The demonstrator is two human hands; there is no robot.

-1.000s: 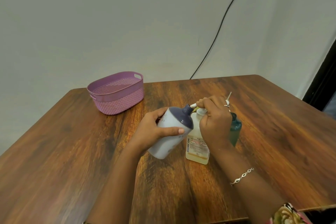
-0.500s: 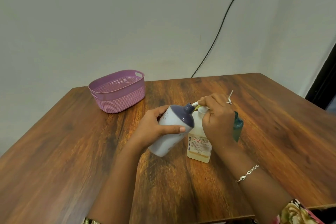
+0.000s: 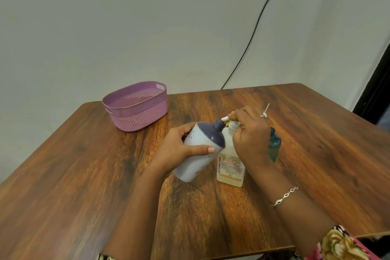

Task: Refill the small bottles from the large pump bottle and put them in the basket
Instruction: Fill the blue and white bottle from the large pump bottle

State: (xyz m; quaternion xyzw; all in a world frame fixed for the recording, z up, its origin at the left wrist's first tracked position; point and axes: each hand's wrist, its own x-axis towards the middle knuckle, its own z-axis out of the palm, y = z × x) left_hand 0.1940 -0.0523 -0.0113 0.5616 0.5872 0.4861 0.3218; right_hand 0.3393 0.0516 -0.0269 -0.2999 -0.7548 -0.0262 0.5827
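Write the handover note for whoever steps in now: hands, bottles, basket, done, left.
Left hand grips the white bottle, tilted, neck at the nozzle. Right hand grips the head of the pump bottle. Teal bottle stands behind the right hand. Basket sits far left on the table; no bottle shows in it.
Done: nothing basketed.
Left: finish this fill, see to the teal bottle, basket both.

Bench [image 3: 63,175]: brown wood-grain top with rounded far corners.
Wall [image 3: 126,17]: plain and pale, behind the far edge of the bench.
Cable [image 3: 251,38]: black, runs down the wall from the upper right and passes behind the far edge of the bench.
Dark vertical strip [image 3: 375,95], far right: possibly a door frame.
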